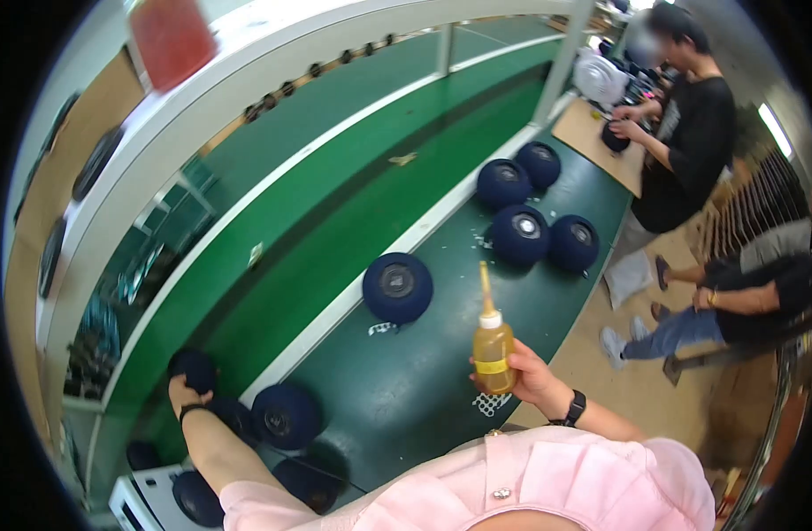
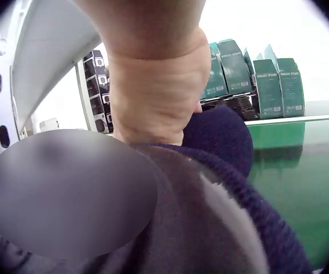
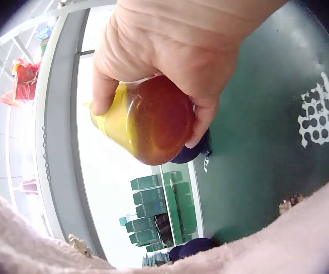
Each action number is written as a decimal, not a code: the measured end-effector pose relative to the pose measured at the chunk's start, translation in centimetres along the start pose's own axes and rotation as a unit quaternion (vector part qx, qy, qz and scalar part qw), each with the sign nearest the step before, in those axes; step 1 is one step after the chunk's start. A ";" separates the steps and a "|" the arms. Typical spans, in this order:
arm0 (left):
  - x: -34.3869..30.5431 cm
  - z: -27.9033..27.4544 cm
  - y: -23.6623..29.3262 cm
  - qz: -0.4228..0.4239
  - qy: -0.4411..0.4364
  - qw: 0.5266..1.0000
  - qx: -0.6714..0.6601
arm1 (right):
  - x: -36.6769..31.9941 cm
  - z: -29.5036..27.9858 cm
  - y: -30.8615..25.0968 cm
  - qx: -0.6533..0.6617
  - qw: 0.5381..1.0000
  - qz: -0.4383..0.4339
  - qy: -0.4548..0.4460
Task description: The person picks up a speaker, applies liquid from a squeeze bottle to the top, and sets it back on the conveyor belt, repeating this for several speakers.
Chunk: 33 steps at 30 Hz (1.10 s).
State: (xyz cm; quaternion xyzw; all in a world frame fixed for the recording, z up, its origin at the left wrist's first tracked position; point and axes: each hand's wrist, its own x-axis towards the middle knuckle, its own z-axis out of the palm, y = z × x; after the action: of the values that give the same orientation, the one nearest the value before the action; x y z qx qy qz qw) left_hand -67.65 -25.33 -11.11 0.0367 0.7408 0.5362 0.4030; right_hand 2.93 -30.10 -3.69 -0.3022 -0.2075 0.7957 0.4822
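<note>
Closest in, the right hand [image 1: 537, 379] is clenched around an oil bottle [image 1: 494, 352]. Its fingers [image 3: 104, 91] and thumb wrap the amber-filled body, and the long nozzle stands upright above them. Just below these fingers a white grid mark [image 1: 490, 404] lies on the dark green counter [image 1: 406, 416].

Off to the other side, the left hand [image 1: 181, 391] reaches out and rests on a navy wheel [image 1: 194, 365] at the counter's far edge. In the left wrist view the back of the hand covers the fingers, so I cannot tell whether they close round the wheel or only lie on it. A second wheel [image 1: 285, 416] sits just beside this hand, on the side towards the bottle, and more dark wheels crowd below the forearm.

Beyond the bottle fingers, well apart from both hands, a lone wheel [image 1: 397, 286] lies flat with its grey hub up. Farther along the counter a cluster of four wheels [image 1: 521, 232] sits close together.

At the far end a standing person [image 1: 689, 133] in a black top bends over another dark wheel on a brown board. A seated person [image 1: 742, 301] is on the floor side of the counter. Stacked green boxes [image 2: 255, 80] show in the distance past the left hand.
</note>
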 end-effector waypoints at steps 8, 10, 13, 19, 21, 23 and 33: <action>-4.5 4.0 2.4 -0.003 0.040 0.999 -0.024 | -0.3 0.0 0.3 -0.033 0.999 0.032 -0.002; -8.1 7.0 4.1 0.064 -0.020 0.998 -0.001 | -0.8 0.1 -0.2 -0.047 0.999 -0.001 -0.014; -8.3 9.5 5.6 0.092 -0.176 0.980 -0.025 | -2.0 -0.4 -1.0 -0.016 0.998 0.024 -0.047; -21.4 19.6 4.1 0.018 -0.168 0.985 -0.031 | -4.0 0.1 -1.3 -0.025 0.997 0.012 -0.071; -24.8 22.4 1.8 0.004 -0.123 0.992 -0.011 | -4.4 -0.2 -1.4 -0.022 0.997 0.010 -0.080; -26.2 24.3 -0.4 -0.020 -0.110 0.993 0.040 | -5.1 -0.7 -1.5 -0.005 0.996 0.007 -0.085; -27.3 26.2 -8.5 0.002 -0.060 0.995 0.083 | -6.9 -3.1 -1.1 -0.017 0.996 0.000 -0.088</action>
State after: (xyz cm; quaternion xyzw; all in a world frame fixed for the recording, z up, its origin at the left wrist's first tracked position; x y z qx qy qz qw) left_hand -29.44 -22.19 -5.51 0.1041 0.7572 0.4704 0.4411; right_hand 8.16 -35.69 -3.31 -0.2397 -0.2625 0.8156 0.4566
